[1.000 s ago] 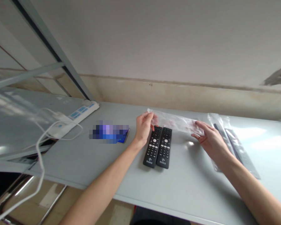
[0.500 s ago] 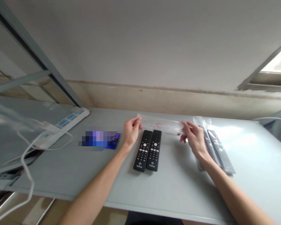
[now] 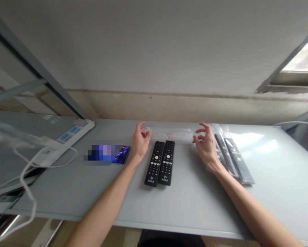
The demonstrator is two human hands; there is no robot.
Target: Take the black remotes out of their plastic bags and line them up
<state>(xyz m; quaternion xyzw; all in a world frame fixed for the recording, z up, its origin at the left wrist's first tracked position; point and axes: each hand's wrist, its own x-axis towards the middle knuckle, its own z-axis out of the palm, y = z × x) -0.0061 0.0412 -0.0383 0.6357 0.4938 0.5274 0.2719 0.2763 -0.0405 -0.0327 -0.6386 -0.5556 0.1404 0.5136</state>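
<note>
A clear plastic bag [image 3: 178, 134] with a small red print stretches flat between my hands, behind two black remote controls. My left hand [image 3: 140, 141] pinches its left end between thumb and a finger, the index finger raised. My right hand [image 3: 204, 144] is open at the other end, its fingers spread and curved close to the bag's edge. The left remote control [image 3: 154, 164] and the right remote control [image 3: 167, 164] lie side by side, face up, just in front of the bag. Beside my right wrist are several bagged remote controls [image 3: 238, 161], partly covered by that hand.
A phone [image 3: 121, 155] with a lit screen, partly blurred out, lies left of my left hand. Further left are a white power strip [image 3: 63, 140] and a loose white cable [image 3: 27, 188]. A wall [image 3: 154, 106] runs behind the grey table [image 3: 195, 206].
The bag has come down from between my raised hands and now lies flatter. My right hand has opened and let go of its end. The remote controls lie as before.
</note>
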